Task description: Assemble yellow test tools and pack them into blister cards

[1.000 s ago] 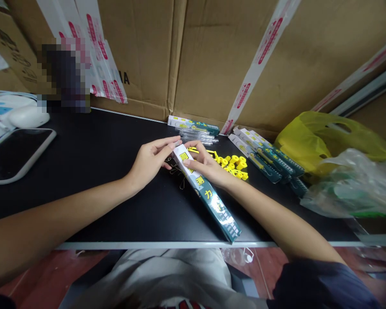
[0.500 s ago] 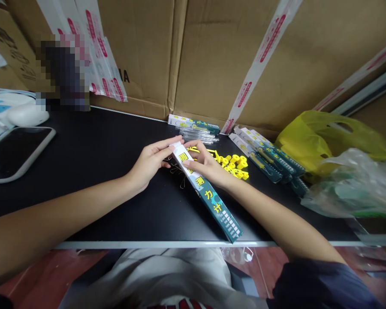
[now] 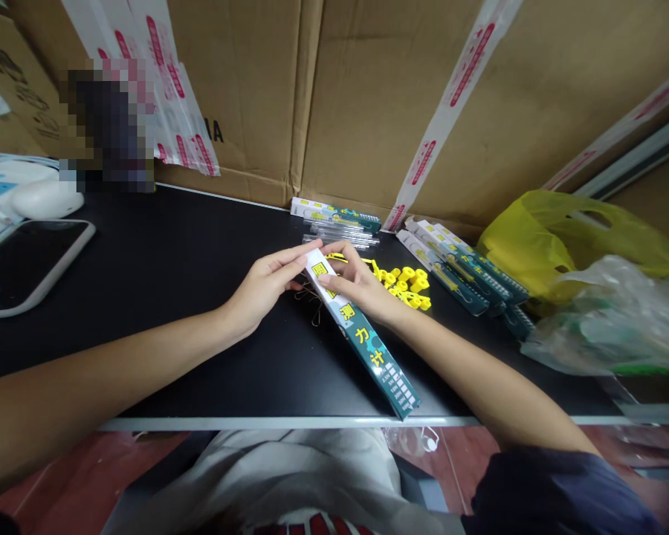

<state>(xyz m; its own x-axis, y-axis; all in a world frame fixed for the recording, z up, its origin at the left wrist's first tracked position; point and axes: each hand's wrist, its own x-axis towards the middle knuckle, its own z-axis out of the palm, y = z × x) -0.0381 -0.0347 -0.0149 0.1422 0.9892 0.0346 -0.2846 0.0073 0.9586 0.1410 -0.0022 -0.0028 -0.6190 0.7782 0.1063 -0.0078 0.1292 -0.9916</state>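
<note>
A long, narrow spring scale box (image 3: 362, 334), white at its far end and dark green at the near end, slants over the table. My right hand (image 3: 360, 286) grips it from the right, thumb lying across the printed front. At the white far end my left hand (image 3: 262, 290) presses its fingers and thumb against the box's end. Whatever is inside the box is hidden. Behind my right hand lies a heap of yellow plastic parts (image 3: 406, 286). Thin metal hooks (image 3: 316, 316) show beneath the box, partly covered.
Clear plastic tubes (image 3: 340, 236) lie beyond my hands, before another spring scale box (image 3: 334, 212). Several more boxes (image 3: 462, 271) are stacked to the right, beside yellow and clear plastic bags (image 3: 585, 312). A phone (image 3: 30, 264) rests at left. Large cartons (image 3: 395, 96) stand behind the black table (image 3: 161, 260).
The white flap that stuck out at the box's far end now appears folded in. My left hand has shifted slightly right along with that end; my right hand has barely moved.
</note>
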